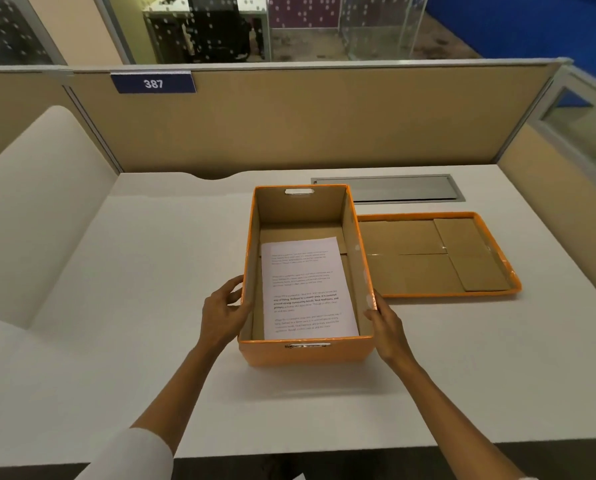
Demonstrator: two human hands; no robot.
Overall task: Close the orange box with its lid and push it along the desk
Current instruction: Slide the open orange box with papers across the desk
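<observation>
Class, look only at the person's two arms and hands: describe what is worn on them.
The left hand and right hand are bare: no gloves, rings or watch visible. A white sleeve covers the left upper forearm; a sliver of white cuff shows at the right arm's frame edge.

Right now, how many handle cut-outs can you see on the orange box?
2. One handle cut-out is in the far end wall of the orange box; the other is in the near end wall. The long side walls' outer faces are hidden.
</observation>
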